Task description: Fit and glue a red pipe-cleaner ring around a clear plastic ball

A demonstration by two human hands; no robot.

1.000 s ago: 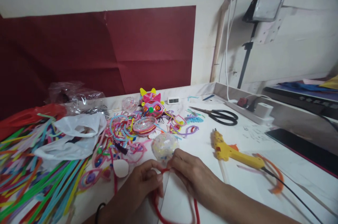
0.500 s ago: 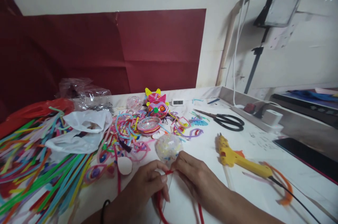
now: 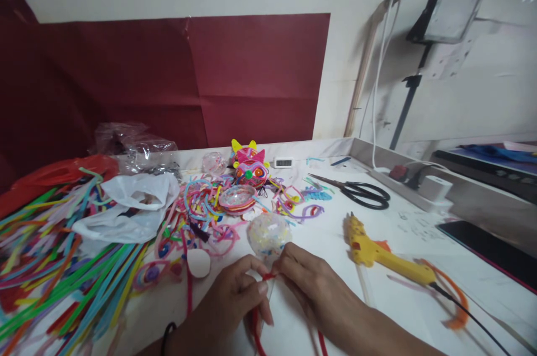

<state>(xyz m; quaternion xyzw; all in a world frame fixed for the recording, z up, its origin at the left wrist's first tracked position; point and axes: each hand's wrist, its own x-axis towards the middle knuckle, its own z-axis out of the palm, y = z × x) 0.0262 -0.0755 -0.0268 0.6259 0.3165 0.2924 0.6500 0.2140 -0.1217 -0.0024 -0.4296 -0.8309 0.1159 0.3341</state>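
Note:
Between my hands is a red pipe cleaner (image 3: 257, 335), its two lengths hanging down toward me and meeting in a small twist at my fingertips. My left hand (image 3: 235, 294) pinches the twist from the left, thumb and index finger closed on it. From the other side, my right hand (image 3: 312, 283) grips the same spot with bent fingers, which partly hide it. Just beyond my fingertips lies a clear plastic dome (image 3: 268, 234) with coloured specks. A white oval piece (image 3: 198, 263) lies left of my left hand, beside another red strip.
Pipe cleaners (image 3: 96, 266) in many colours fill the left, with a white plastic bag (image 3: 138, 199) on them. A decorated animal-face ornament (image 3: 250, 171) stands at the back. To the right are black-handled scissors (image 3: 364, 193), a yellow glue gun (image 3: 386, 264) with its cord, and a phone (image 3: 489, 250).
Both hands stay closed on the red pipe cleaner at nearly the same place. The whole view has shifted very slightly.

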